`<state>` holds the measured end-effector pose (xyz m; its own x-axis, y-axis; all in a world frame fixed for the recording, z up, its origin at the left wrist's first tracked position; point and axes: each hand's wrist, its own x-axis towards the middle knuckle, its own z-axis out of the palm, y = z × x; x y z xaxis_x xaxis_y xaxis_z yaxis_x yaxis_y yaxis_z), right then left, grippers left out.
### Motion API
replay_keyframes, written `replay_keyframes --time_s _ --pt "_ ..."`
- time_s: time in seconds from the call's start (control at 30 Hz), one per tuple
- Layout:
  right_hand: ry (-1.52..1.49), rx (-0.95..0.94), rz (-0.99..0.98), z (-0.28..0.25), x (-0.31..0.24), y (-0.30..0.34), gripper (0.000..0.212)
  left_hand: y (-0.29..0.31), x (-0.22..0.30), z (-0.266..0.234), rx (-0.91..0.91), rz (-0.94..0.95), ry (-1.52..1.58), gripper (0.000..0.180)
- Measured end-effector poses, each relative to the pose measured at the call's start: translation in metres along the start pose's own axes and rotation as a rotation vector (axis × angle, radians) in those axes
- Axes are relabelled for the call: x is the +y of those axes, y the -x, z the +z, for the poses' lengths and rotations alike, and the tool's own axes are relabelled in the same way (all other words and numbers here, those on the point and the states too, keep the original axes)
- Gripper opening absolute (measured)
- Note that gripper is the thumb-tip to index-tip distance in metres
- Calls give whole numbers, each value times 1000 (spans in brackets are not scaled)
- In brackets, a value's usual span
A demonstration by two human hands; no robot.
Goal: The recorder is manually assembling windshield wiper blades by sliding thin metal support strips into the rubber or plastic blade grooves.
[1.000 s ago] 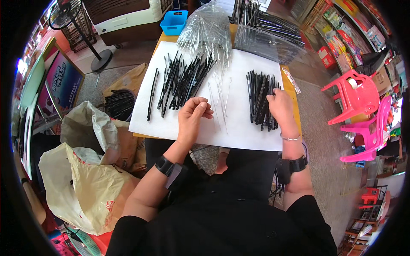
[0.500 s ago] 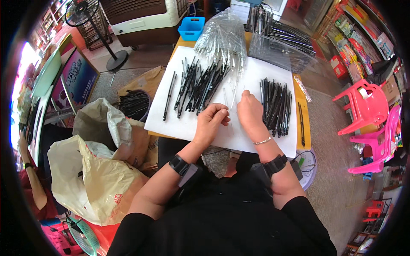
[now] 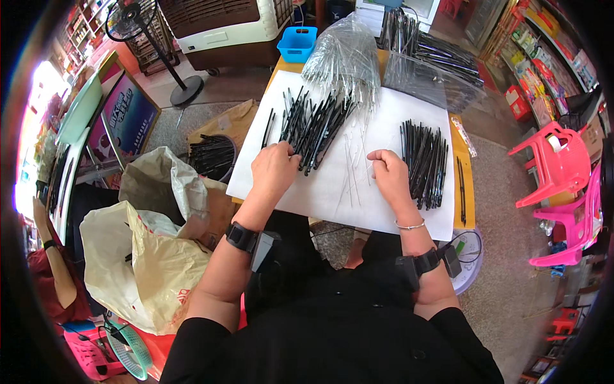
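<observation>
My left hand [image 3: 275,168] is over the left part of a white board [image 3: 307,195], fingers curled at the near edge of a loose pile of slim black rods [image 3: 320,125]. A lone black rod [image 3: 268,127] passes beneath this hand, which covers its lower end; what the fingers pinch, if anything, is hidden. Several thin wires [image 3: 349,168] lie on the board between my hands. Right of them hovers my right hand [image 3: 391,179], index finger stretched out and thumb a little apart, close to one wire. Beside it is a neater bundle of black rods [image 3: 425,163].
A clear plastic bag of thin wires [image 3: 342,57] lies at the far edge, next to a blue basket [image 3: 297,43]. Behind right, a clear box [image 3: 428,80] bears more rods. Left stand open sacks [image 3: 147,256] and a bin of rods [image 3: 212,153]. Pink stools [image 3: 556,160] stand right.
My hands have moved apart: the left went left to the rod pile, the right slightly right. Wires that were near my fingers now lie uncovered on the board.
</observation>
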<state>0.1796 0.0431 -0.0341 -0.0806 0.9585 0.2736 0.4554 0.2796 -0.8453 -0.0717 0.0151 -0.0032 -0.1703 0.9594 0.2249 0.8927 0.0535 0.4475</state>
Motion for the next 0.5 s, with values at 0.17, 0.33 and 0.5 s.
replay_keyframes --time_s 0.17,0.33,0.5 --pt "55 -16 -108 1 -2 5 13 3 1 -8 -9 -61 38 17" --pt "121 9 -195 5 -8 10 8 7 -2 -19 -10 -105 38 18" --pt "174 100 -269 5 -14 14 11 16 -24 -25 115 -129 324 15"
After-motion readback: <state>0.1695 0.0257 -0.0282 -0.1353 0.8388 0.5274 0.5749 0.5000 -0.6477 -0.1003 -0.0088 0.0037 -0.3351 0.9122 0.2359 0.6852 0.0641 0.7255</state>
